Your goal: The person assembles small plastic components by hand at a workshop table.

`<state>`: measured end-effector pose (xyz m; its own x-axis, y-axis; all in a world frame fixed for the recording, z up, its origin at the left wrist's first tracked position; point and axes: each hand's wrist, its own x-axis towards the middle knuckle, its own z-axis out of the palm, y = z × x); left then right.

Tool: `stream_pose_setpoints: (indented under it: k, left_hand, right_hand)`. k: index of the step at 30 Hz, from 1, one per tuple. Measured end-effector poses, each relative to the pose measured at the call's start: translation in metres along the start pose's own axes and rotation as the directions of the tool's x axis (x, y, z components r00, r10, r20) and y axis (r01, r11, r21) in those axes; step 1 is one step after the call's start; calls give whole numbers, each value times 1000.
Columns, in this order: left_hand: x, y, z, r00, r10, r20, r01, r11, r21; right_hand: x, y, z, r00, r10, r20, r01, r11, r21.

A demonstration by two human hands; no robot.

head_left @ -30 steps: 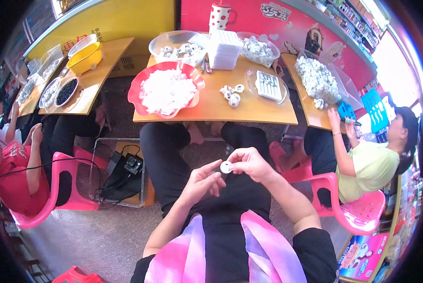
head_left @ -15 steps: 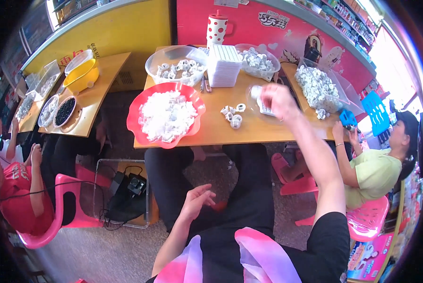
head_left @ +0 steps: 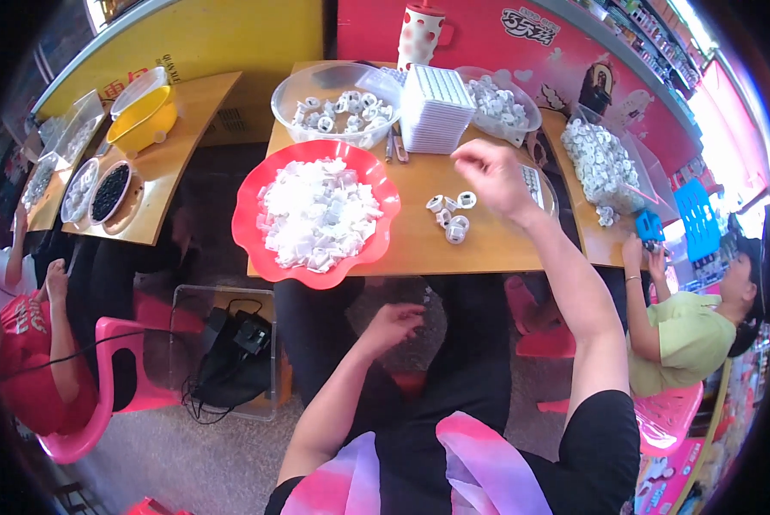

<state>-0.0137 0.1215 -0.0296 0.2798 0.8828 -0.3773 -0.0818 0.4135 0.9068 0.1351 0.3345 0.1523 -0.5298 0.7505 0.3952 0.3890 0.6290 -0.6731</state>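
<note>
My right hand (head_left: 495,178) is above the table, its fingers curled together. What they hold, if anything, is too small to make out. Just left of it lie several small white ring-shaped parts (head_left: 456,228). A white tray (head_left: 531,185) partly shows behind the hand, at its right. My left hand (head_left: 392,330) hovers over my lap below the table edge, fingers loosely bent and apart, with nothing visible in it. A red scalloped bowl (head_left: 246,184) heaped with small white pieces (head_left: 321,215) stands at the table's front left.
Behind the bowl are a clear round tub (head_left: 286,90) of white parts, a stack of white trays (head_left: 436,112), another tub (head_left: 531,112) and a dotted cup (head_left: 419,34). A clear bin (head_left: 595,159) stands at right. Co-workers sit to the right (head_left: 703,330) and left (head_left: 46,369).
My right hand has moved left from the white tray toward the loose ring-shaped parts. My left hand has risen slightly and shifted right. The view has shifted a little.
</note>
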Motion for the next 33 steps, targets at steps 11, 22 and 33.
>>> stream_pose_setpoints:
  k: [11, 22, 33]
  left_hand:
    - [9, -37, -5, 976, 197, -95, -94, 770, 631]
    - [-26, -2, -1, 981, 180, -68, -191, 956, -222]
    - [-75, 50, 69, 844, 533, -61, -354, 468, -810]
  right_hand:
    - [-10, -1, 34, 940, 33, 338, 182, 792, -583]
    - [-95, -55, 37, 933, -357, 35, 357, 917, -179]
    - [-198, -112, 31, 954, -258, -153, 260, 966, -10]
